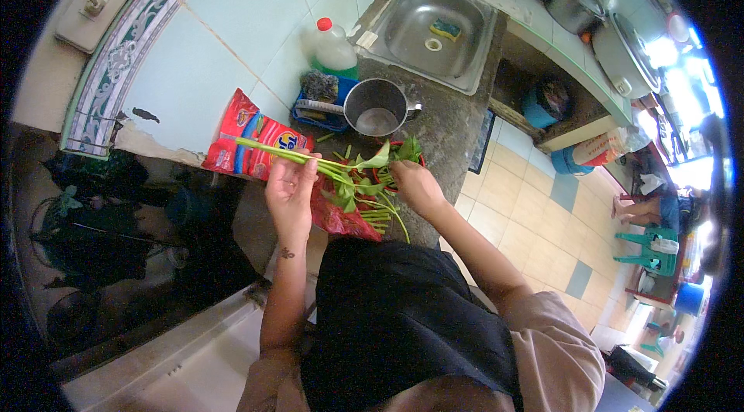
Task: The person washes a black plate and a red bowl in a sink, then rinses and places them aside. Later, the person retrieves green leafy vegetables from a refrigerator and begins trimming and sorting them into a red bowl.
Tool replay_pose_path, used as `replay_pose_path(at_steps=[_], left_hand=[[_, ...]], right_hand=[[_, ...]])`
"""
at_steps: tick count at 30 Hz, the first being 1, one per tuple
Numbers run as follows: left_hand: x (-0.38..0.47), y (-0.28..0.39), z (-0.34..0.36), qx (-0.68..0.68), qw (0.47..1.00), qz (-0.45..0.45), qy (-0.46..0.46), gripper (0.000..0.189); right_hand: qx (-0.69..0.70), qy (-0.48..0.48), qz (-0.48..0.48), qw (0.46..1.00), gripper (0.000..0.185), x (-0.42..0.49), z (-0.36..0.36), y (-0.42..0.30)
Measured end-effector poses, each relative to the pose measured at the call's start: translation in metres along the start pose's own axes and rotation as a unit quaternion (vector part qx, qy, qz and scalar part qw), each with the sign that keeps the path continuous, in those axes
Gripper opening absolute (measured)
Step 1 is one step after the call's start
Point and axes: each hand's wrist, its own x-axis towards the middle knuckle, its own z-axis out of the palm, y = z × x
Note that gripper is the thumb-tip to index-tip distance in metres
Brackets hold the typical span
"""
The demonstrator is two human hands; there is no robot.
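My left hand (295, 185) is closed around long green stems of a leafy vegetable (273, 151), their leaves pointing right. At the rim of a red container (423, 150) holding leaves (409, 148) is my right hand (414, 185), its fingers bent; whether they pinch a leaf I cannot tell. Cut stem pieces (376, 216) and a red plastic bag (343, 220) lie below the leaves. Left of them is a red detergent packet (268, 141). A metal mug (379, 115) stands behind the container.
A steel sink (407, 14) with a sponge (445, 29) in it lies at the back. Near the wall stand a red-capped plastic bottle (336, 48) and a blue basket (314, 115) with a scouring pad. Pots (572, 5) line the right ledge. A person's legs (639, 209) show far right.
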Motion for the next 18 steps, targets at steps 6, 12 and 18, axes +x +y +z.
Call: replay_pose_path(at_steps=[6,12,18], left_hand=[[-0.008,0.038,-0.013,-0.024,1.0,-0.017,0.001,0.019],[-0.019,0.056,-0.032,-0.169,0.985,-0.016,0.021,0.019],[-0.019,0.072,-0.066,-0.204,0.97,0.038,0.126,0.021]], right_hand=[[0.18,0.03,0.01,0.983,0.021,-0.028,-0.021,-0.044],[0.096,-0.078,-0.063,0.99,0.036,-0.038,0.022,-0.026],[-0.09,-0.274,0.035,0.957,0.051,-0.041,0.056,-0.015]])
